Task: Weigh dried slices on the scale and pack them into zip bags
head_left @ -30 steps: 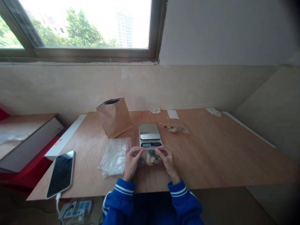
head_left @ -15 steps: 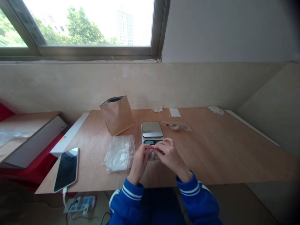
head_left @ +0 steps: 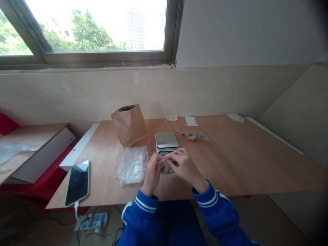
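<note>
Both hands pinch the top edge of a small clear plastic bag (head_left: 167, 168) with greyish-brown contents, which hangs below my fingers. My left hand (head_left: 153, 171) is closed on the bag's left side. My right hand (head_left: 185, 166) grips its edge from the right, and the fingers of both hands nearly meet. Just behind them a kitchen scale (head_left: 166, 140) with a metal plate stands on the table, its display partly covered by my hands. To the left of my left hand lies a stack of clear zip bags (head_left: 133, 165).
An open brown paper pouch (head_left: 130, 126) stands at the back left. A filled clear bag (head_left: 195, 136) lies right of the scale. Along the wall are a white card (head_left: 191, 121) and crumpled white bits (head_left: 172, 118). A phone (head_left: 78, 183) charges at the left edge.
My fingers have shifted slightly along the top edge of the small bag, still pinching it. The whole view has moved a little; the things on the table stay in place.
</note>
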The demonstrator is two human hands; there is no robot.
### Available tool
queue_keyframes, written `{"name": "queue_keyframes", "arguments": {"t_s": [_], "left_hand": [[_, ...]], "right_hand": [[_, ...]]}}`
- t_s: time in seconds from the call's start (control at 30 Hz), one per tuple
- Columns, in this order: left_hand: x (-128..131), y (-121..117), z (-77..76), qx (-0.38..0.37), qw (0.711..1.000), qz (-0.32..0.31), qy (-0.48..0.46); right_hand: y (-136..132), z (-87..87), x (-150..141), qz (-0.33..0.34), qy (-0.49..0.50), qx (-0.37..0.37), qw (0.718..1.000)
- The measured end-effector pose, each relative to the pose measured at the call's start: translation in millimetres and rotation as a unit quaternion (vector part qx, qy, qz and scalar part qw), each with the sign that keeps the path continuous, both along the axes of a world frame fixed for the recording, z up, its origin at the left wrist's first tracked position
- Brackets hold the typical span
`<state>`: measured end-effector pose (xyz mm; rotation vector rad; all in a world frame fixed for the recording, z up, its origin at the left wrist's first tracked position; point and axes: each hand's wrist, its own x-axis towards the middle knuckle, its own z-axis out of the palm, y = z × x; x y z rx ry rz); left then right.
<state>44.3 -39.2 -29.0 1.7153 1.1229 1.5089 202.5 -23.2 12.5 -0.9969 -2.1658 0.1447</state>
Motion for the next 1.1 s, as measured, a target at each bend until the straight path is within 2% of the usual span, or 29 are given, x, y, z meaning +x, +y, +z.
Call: {"name": "queue_keyframes", "arguments": {"t_s": [0.3, 0.5, 0.57, 0.77, 0.87, 1.0, 1.1], "left_hand": [[-2, 1, 4.6, 0.054, 0.997, 0.018, 0.054], [-4, 2, 6.4, 0.088, 0.995, 0.034, 0.045], [-1, 1, 8.2, 0.098, 0.994, 0.036, 0.039], [2, 2, 14.3, 0.124, 0.990, 0.028, 0.062], [-1, 4, 15.0, 0.145, 0.985, 0.037, 0.080], [-6, 6, 14.2, 0.174, 0.978, 0.081, 0.084], [-8, 6, 14.3, 0.189, 0.975, 0.079, 0.090]], "right_hand": [[-3, -12.4, -7, -0.031, 0.052, 0.021, 0.998], [-7, -5.7, -7, -0.003, 0.062, -0.009, 0.998], [-9, -3.7, -8, 0.002, 0.068, 0.004, 0.998], [-9, -7.2, -8, -0.032, 0.091, 0.058, 0.994], [-8, -11.5, -5, -0.028, 0.100, 0.054, 0.993], [-6, -14.2, 2, -0.039, 0.079, 0.042, 0.995], [-7, -13.2, 3, -0.044, 0.074, 0.043, 0.995]]}}
